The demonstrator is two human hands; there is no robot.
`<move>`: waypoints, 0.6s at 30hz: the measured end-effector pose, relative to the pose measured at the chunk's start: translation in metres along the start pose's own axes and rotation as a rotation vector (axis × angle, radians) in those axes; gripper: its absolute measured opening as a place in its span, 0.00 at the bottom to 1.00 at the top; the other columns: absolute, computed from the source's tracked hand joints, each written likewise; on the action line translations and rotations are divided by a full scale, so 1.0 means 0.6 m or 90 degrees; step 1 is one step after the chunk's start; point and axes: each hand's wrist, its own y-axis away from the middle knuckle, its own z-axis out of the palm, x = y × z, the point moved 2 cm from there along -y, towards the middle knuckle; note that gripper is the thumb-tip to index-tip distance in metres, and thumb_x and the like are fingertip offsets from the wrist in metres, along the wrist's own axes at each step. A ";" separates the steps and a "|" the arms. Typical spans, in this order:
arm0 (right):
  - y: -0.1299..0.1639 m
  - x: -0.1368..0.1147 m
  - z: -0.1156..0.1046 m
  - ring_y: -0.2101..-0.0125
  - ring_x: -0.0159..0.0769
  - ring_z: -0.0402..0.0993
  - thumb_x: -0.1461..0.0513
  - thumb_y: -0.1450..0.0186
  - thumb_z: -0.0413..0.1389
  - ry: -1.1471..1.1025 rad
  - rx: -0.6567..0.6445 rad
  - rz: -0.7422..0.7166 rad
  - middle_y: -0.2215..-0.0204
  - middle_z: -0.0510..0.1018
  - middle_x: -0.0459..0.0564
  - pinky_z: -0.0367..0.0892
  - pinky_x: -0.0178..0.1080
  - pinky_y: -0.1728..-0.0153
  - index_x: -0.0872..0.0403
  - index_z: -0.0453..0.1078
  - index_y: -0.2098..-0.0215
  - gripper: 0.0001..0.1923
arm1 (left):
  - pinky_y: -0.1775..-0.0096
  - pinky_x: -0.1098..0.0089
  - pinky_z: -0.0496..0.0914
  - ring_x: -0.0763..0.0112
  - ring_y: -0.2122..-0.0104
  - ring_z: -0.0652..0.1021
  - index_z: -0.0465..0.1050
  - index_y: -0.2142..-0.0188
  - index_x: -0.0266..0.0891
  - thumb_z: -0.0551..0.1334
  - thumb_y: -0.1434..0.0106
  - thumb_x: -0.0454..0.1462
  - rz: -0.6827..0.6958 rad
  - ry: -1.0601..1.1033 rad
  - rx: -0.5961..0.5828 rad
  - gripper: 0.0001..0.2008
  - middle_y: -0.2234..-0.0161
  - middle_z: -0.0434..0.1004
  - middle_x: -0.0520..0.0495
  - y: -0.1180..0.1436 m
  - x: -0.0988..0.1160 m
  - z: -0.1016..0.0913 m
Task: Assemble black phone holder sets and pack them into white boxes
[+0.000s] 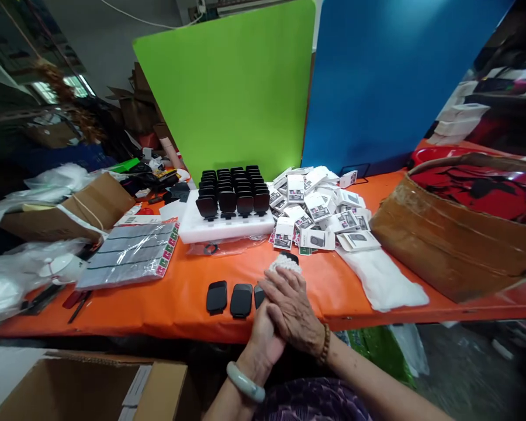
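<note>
My right hand point(293, 307), with a beaded bracelet at the wrist, lies over my left hand point(265, 339), which has a pale bangle. The right fingers are stretched across the left hand, and the left fingers are hidden beneath. Just beyond the fingertips shows a bunched white knitted cloth point(284, 263); which hand holds it I cannot tell. A black flat piece point(292, 256) pokes out behind the cloth. To the left, a rounded black device point(216, 297) and a second black device point(241, 300) lie flat. A third black device point(258, 295) is partly covered by my hands.
A white foam tray point(228, 229) holds rows of upright black devices. Beside it is a heap of small white boxes point(318, 207) and a white bag point(386, 280). A brown carton point(447, 240) stands right, a plastic-wrapped pack point(131, 254) left. An open cardboard box point(166, 392) is below.
</note>
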 end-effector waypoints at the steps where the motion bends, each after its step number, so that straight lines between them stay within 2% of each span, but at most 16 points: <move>1: -0.010 0.016 -0.004 0.40 0.49 0.54 0.59 0.31 0.46 0.021 0.013 0.021 0.44 0.69 0.54 0.45 0.56 0.40 0.53 0.68 0.46 0.18 | 0.56 0.70 0.71 0.65 0.54 0.77 0.75 0.60 0.37 0.51 0.32 0.36 0.015 -0.009 -0.001 0.13 0.58 0.78 0.43 0.008 -0.005 0.003; 3: -0.031 0.047 -0.016 0.41 0.48 0.56 0.61 0.30 0.44 0.038 0.033 0.089 0.47 0.72 0.54 0.47 0.56 0.40 0.53 0.71 0.52 0.16 | 0.55 0.67 0.71 0.62 0.53 0.76 0.74 0.59 0.36 0.54 0.32 0.38 0.018 -0.040 0.017 0.11 0.58 0.79 0.42 0.019 -0.014 0.007; 5: -0.039 0.060 -0.025 0.47 0.45 0.64 0.63 0.29 0.41 0.017 0.034 0.147 0.54 0.76 0.54 0.54 0.53 0.43 0.53 0.73 0.58 0.18 | 0.56 0.64 0.72 0.60 0.55 0.77 0.74 0.59 0.34 0.57 0.33 0.40 -0.003 -0.067 0.040 0.12 0.61 0.79 0.41 0.024 -0.019 0.007; 7: -0.030 0.046 -0.026 0.50 0.42 0.67 0.63 0.29 0.40 -0.024 0.006 0.129 0.57 0.76 0.53 0.56 0.51 0.43 0.53 0.72 0.58 0.18 | 0.57 0.65 0.73 0.60 0.56 0.78 0.74 0.60 0.34 0.56 0.33 0.39 -0.024 -0.066 0.045 0.12 0.63 0.79 0.42 0.024 -0.022 0.004; 10: -0.001 0.009 -0.021 0.43 0.41 0.61 0.63 0.29 0.40 -0.063 -0.027 0.046 0.51 0.75 0.50 0.49 0.52 0.38 0.50 0.69 0.50 0.18 | 0.59 0.70 0.73 0.66 0.59 0.78 0.75 0.61 0.35 0.50 0.32 0.32 -0.022 -0.023 0.035 0.14 0.64 0.79 0.44 0.021 -0.021 0.000; 13: 0.003 0.017 -0.022 0.41 0.42 0.59 0.62 0.29 0.40 -0.073 -0.038 0.063 0.49 0.74 0.50 0.47 0.52 0.38 0.51 0.70 0.49 0.19 | 0.66 0.70 0.72 0.67 0.67 0.78 0.74 0.60 0.34 0.52 0.32 0.36 -0.039 -0.068 0.038 0.12 0.67 0.78 0.44 0.023 -0.024 -0.002; 15: -0.012 0.059 -0.030 0.47 0.43 0.66 0.61 0.31 0.42 -0.115 -0.047 0.166 0.54 0.77 0.53 0.54 0.49 0.42 0.53 0.73 0.57 0.17 | 0.73 0.70 0.69 0.67 0.73 0.77 0.73 0.60 0.32 0.54 0.33 0.42 -0.082 -0.130 0.024 0.15 0.69 0.78 0.42 0.030 -0.028 -0.001; 18: -0.029 0.144 -0.050 0.65 0.40 0.72 0.54 0.32 0.43 -0.211 -0.033 0.396 0.70 0.78 0.53 0.65 0.42 0.59 0.54 0.71 0.72 0.20 | 0.76 0.71 0.66 0.67 0.76 0.75 0.72 0.62 0.28 0.51 0.32 0.45 -0.140 -0.146 -0.012 0.20 0.70 0.77 0.38 0.041 -0.028 -0.002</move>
